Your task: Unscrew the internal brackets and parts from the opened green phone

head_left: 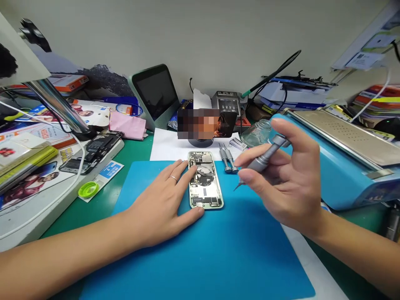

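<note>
An opened phone housing [204,192] lies on the blue mat [200,258], its inner parts and a round dark area showing. My left hand [168,196] rests flat beside it, fingers spread, with the index finger and thumb touching its left side. A ring is on one finger. Above the mat to the right of the phone, my right hand [287,179] grips a grey precision screwdriver [265,158] between thumb and fingers. Its thin tip points down and left, apart from the phone. Two similar screwdrivers [228,158] lie just behind, near the mat's far edge.
Behind the mat stand a propped phone with a lit screen [226,123], a smart display [154,91] and a glass jar [256,132]. A blue machine [331,166] borders the right. Phone parts [96,150], a green lid [88,190] and a lamp post [59,104] are left.
</note>
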Demonstrator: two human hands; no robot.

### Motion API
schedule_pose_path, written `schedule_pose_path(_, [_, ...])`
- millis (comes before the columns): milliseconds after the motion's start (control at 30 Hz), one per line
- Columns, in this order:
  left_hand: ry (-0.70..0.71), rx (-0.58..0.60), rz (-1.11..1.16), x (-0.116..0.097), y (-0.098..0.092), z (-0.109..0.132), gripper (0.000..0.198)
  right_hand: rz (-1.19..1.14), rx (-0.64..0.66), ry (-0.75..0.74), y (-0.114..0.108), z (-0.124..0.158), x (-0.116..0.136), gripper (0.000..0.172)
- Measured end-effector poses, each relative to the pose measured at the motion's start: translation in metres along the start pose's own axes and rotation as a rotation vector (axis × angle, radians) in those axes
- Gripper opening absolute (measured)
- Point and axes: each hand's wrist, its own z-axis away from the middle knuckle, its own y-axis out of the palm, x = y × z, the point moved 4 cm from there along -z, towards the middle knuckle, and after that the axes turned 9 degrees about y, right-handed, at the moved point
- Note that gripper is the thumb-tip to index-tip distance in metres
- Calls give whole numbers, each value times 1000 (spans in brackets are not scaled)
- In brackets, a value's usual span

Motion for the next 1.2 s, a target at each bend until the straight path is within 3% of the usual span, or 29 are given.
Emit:
schedule_pose_path(67, [5, -3, 0, 1, 1, 2, 83, -93, -19, -139, 11, 0, 4, 74])
schedule_pose_path(133, [18, -22, -10, 2, 1, 3, 82, -122, -44, -174, 21, 4, -5, 77])
schedule_pose_path(300, [31, -80, -6, -1, -1, 4, 77, -177, -10, -200, 35, 18, -23, 80])
schedule_pose_path(500, [65, -112, 49, -4, -7, 2, 72, -176, 33, -124, 30, 18, -22, 75])
schedule_pose_path(667, [360, -214, 239, -9, -38, 9, 13, -190, 22, -70, 29, 14, -25, 75])
schedule_pose_path(733, [492, -117, 308, -20, -37, 15, 14, -184, 0, -47, 28, 13, -26, 74])
schedule_pose_path(767, [489, -137, 329, -25, -35, 19, 20, -181, -9, -41, 28, 13, -27, 74])
schedule_pose_path(800, [451, -236, 351, -30, -33, 22, 28, -180, -14, -38, 28, 13, -27, 74])
schedule_pose_path(867, [322, -554, 352, -38, -30, 32, 40, -182, -12, -35, 27, 12, -28, 75])
schedule_pose_path(967, [234, -545, 331, -48, -21, 34, 40, -187, -9, -36, 27, 11, -28, 75])
schedule_pose_path(1067, [240, -484, 252, -40, -32, 25, 34, -186, -8, -69, 26, 9, -27, 75])
schedule_pose_path(1133, [433, -223, 240, -36, -35, 15, 14, -186, -6, -95, 26, 8, -26, 76])
schedule_pose_path(1200, [367, -220, 233, -23, -40, 8, 14, -181, -18, -106, 26, 7, -25, 76])
